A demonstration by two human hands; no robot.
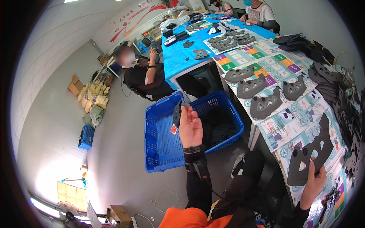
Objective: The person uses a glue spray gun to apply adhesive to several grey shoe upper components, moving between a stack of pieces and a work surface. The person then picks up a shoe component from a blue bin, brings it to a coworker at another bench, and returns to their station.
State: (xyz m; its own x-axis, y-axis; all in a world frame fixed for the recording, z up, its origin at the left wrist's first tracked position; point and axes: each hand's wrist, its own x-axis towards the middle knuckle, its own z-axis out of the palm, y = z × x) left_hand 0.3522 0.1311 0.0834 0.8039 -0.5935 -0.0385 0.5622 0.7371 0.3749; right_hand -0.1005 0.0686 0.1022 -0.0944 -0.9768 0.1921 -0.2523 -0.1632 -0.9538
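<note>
Orange sleeve (pixel 184 218) is nearest, L grip (pixel 191 131) pinching blk pc (pixel 177 114) (above bin (pixel 163 140)), R grip (pixel 316 181) holding gray pad (pixel 312 149).

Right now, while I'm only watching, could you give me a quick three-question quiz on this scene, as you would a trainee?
1. Which hand touches the notched gray piece nearest the picture's lower right corner?
2. True or false: the left hand is empty.
3. Fill in: of the two blue crates, the one with the heap of dark pieces is on the picture's ____.

Key:
1. The right hand.
2. False; it holds a small dark piece.
3. Right.
</note>
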